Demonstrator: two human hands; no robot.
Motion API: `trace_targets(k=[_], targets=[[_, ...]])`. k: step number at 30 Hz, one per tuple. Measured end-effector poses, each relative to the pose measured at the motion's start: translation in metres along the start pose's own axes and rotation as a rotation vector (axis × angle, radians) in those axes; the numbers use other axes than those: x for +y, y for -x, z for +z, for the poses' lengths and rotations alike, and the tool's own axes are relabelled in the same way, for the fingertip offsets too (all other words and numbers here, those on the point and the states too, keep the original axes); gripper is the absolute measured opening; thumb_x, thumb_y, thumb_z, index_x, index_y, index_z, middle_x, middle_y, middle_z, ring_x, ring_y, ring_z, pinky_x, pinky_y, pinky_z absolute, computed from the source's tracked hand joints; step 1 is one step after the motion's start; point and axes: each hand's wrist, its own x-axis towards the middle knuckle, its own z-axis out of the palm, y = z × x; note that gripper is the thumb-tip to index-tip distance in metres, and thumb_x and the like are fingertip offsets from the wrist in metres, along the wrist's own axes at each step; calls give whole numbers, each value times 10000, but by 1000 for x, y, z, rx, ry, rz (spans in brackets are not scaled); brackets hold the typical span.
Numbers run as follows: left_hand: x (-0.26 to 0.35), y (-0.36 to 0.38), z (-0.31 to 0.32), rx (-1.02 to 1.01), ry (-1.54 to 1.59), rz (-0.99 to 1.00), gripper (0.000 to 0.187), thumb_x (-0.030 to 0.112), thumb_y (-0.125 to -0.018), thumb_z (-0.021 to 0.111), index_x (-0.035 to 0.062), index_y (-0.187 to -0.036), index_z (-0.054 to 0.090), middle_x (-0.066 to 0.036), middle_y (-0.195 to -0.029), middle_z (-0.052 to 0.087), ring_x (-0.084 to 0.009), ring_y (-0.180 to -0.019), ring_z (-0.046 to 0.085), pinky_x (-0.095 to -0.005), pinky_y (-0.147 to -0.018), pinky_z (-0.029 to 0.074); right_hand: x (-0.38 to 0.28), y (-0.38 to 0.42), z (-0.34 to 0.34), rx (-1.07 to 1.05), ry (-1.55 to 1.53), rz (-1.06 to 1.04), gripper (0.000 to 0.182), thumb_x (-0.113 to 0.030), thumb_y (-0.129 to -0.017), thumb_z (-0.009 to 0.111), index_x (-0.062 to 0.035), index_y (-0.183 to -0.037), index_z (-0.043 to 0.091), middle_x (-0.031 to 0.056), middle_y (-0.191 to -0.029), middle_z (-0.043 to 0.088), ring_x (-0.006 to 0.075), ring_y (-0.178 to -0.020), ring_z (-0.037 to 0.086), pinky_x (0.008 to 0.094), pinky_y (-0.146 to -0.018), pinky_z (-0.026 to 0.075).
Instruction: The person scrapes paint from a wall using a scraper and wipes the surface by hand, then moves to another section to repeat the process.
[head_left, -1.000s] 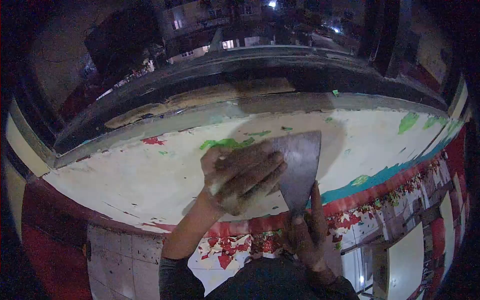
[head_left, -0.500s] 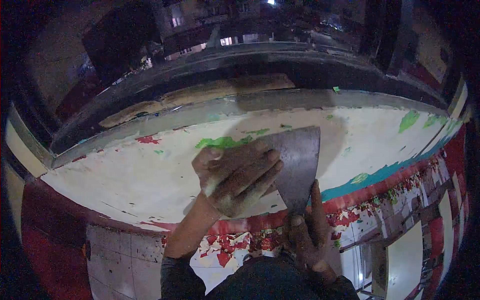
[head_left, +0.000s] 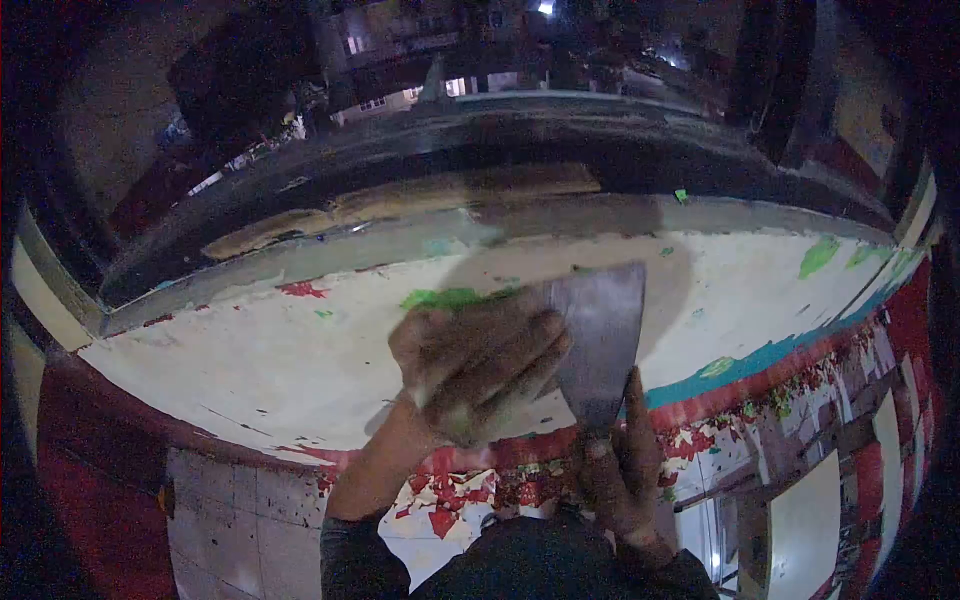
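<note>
A paint scraper (head_left: 603,335) with a wide, flat metal blade is held up in front of me, blade pointing away. My right hand (head_left: 622,465) grips it low down by the handle, its fingers along the right edge of the blade. My left hand (head_left: 475,370) is closed, with curled fingers against the blade's left edge; dust whitens the skin, and the fingertips are partly hidden. Behind both hands lies a white ledge (head_left: 250,370) with scraped patches. Green paint (head_left: 440,298) shows just beyond my left hand.
Red and cream paint flakes (head_left: 445,500) lie below the ledge's near edge. A teal and red strip (head_left: 740,370) runs along that edge at right. Beyond the grey sill (head_left: 400,245) sits a brown strip (head_left: 460,190), with dark buildings outside.
The whole view has shifted slightly, so the ledge sits a little lower. My left hand is more blurred, still at the blade. My right hand keeps its grip on the scraper.
</note>
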Motion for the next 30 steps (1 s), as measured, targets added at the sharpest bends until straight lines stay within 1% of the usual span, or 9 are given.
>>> trace_targets(k=[5, 8, 11, 13, 17, 20, 23, 25, 30], targets=[[1, 3, 1, 116, -14, -10, 232, 181, -627, 638, 221, -854, 667, 32, -932, 638, -113, -904, 593, -403, -799, 301, -12, -5, 2, -7, 99, 155, 627, -158, -888, 383, 23, -1329, -25, 90, -721, 537, 107, -470, 496, 231, -439, 417], [2, 0, 0, 100, -22, -17, 228, 166, -623, 642, 221, -842, 669, 39, -921, 640, -118, -883, 601, -398, -800, 302, -9, -1, -2, -6, 43, 39, 647, -178, -883, 395, 23, -1327, -31, 106, -728, 558, 115, -472, 505, 234, -443, 423], [2, -2, -4, 100, -82, 4, 220, 165, -624, 642, 222, -835, 670, 45, -915, 640, -124, -871, 605, -401, -803, 300, -8, -7, -3, -31, 107, 57, 649, -184, -879, 405, 23, -1330, -14, 107, -744, 564, 116, -492, 506, 234, -451, 418], [3, -3, -2, 126, -69, 9, 228, 161, -621, 638, 220, -838, 671, 46, -916, 639, -129, -874, 605, -404, -811, 300, -5, 1, 0, 96, 139, 77, 721, -262, -856, 452, 6, -1335, -15, 53, -635, 499, 79, -467, 449, 215, -419, 355], [3, 0, 1, 167, -29, -16, 212, 166, -624, 630, 223, -823, 676, 43, -896, 642, -146, -873, 606, -401, -831, 304, -12, -5, 4, 76, 122, 140, 769, -319, -839, 478, -4, -1338, -14, 26, -584, 468, 68, -457, 421, 210, -407, 327], [4, 0, -4, 85, -43, -49, 192, 170, -630, 630, 222, -808, 678, 43, -883, 645, -151, -871, 607, -395, -839, 308, -9, -3, 4, 121, 189, 31, 769, -321, -839, 478, -5, -1339, -14, 24, -580, 461, 77, -459, 424, 212, -417, 329], [0, 2, -2, 99, -17, -27, 188, 187, -635, 633, 221, -815, 677, 41, -910, 641, -146, -878, 605, -395, -838, 312, -15, -6, 4, 49, 102, 144, 762, -311, -842, 476, -4, -1338, -13, 30, -583, 463, 82, -471, 429, 212, -428, 329], [2, 5, 2, 164, 10, -110, 205, 196, -631, 635, 219, -831, 675, 42, -936, 636, -143, -883, 603, -397, -839, 314, -9, -5, 5, 73, 149, 85, 752, -301, -847, 472, -1, -1338, -12, 29, -583, 458, 79, -473, 425, 211, -428, 320], [3, 5, 0, 111, -6, -56, 219, 216, -615, 648, 227, -832, 671, 55, -938, 632, -135, -889, 599, -399, -818, 315, -11, -1, 8, 119, 110, 79, 727, -278, -856, 458, 7, -1336, -8, 34, -588, 463, 78, -471, 425, 215, -416, 312]])
